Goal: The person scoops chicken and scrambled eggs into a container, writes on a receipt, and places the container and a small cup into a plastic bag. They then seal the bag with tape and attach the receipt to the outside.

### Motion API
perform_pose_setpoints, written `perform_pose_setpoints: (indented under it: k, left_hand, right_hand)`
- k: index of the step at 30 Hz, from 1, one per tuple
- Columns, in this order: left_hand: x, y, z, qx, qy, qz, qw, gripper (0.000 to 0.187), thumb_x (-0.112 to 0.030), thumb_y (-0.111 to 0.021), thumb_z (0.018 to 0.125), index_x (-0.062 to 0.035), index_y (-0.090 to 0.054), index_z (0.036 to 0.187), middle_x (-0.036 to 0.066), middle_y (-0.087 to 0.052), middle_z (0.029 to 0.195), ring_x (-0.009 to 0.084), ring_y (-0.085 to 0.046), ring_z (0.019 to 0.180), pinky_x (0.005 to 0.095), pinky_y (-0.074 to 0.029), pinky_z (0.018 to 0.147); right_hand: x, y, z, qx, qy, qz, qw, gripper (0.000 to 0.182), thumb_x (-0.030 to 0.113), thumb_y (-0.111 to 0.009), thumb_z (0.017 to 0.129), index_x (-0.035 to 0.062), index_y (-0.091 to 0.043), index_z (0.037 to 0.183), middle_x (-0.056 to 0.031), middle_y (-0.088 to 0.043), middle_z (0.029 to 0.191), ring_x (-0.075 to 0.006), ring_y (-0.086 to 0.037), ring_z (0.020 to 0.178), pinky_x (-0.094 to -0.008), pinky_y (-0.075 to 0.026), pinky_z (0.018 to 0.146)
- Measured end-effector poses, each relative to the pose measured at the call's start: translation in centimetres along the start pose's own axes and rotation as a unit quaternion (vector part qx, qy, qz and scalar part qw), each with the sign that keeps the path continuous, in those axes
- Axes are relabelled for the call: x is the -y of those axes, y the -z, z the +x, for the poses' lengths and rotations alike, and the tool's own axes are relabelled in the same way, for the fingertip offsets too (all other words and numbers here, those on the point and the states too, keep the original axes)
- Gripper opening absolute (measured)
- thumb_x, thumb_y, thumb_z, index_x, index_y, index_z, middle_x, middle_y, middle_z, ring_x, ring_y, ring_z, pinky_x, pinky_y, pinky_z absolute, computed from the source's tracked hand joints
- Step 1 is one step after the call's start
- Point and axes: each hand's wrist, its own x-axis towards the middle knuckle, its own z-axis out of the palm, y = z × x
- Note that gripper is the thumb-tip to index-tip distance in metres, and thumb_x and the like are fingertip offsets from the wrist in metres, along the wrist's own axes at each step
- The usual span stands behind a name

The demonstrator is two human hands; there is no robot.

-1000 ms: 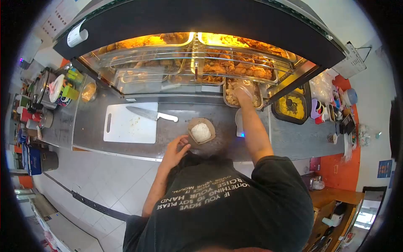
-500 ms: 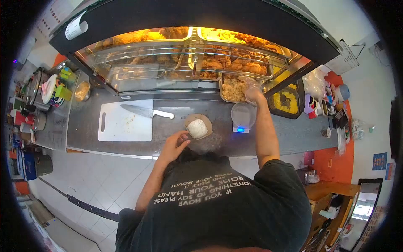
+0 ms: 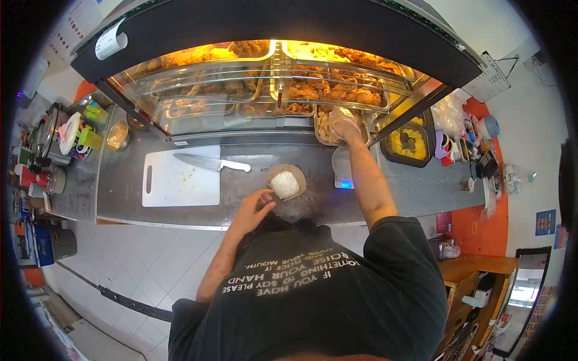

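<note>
My left hand (image 3: 254, 207) rests on the counter's near side, thumb and fingers apart, with its fingertips at the left edge of a small brown cardboard food box (image 3: 303, 178). A mound of white rice (image 3: 285, 185) fills the box. My right hand (image 3: 345, 127), in a clear plastic glove, reaches down into a metal tray (image 3: 328, 143) of small fried chicken pieces (image 3: 324, 122) at the front of the display case. Its fingers are hidden from me. Below that forearm, partly covered, is a small digital scale (image 3: 344, 183) with a lit blue display and a round clear container (image 3: 341, 161) on it.
A white cutting board (image 3: 180, 186) lies to the left, with a white-handled knife (image 3: 235, 165) across its upper edge. Overhead, the heated glass display case (image 3: 283, 138) holds several trays of fried chicken. A black tray of yellow food (image 3: 409, 144) stands on the right.
My right hand has moved left, from the right edge of the metal tray to over its middle, deeper among the pieces. My left hand stays beside the box.
</note>
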Motion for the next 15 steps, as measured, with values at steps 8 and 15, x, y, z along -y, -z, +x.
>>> perform_pose_setpoints:
  k: [8, 15]
  left_hand:
    - [0.8, 0.1, 0.0, 0.001, 0.0, -0.009, 1.0, 0.036, -0.017, -0.069, 0.087, -0.0043, -0.06, 0.119, 0.01, -0.065, 0.096, 0.0221, -0.061, 0.085, 0.0347, -0.05, 0.079]
    - [0.0, -1.0, 1.1, 0.033, -0.012, 0.003, 0.999, 0.037, -0.017, -0.069, 0.087, -0.0035, -0.059, 0.12, 0.01, -0.065, 0.095, 0.0226, -0.061, 0.086, 0.035, -0.05, 0.081]
  right_hand:
    - [-5.7, -2.1, -0.3, -0.302, 0.079, 0.356, 0.881, 0.011, 0.006, -0.05, 0.088, 0.0021, -0.058, 0.094, -0.014, -0.064, 0.088, -0.0229, -0.064, 0.085, -0.032, -0.049, 0.072]
    - [-2.2, 3.0, -7.5, -0.207, -0.063, 0.855, 0.47, 0.037, 0.016, -0.056, 0.095, 0.0076, -0.043, 0.128, -0.0095, -0.042, 0.135, -0.0268, -0.042, 0.122, -0.0561, -0.054, 0.087]
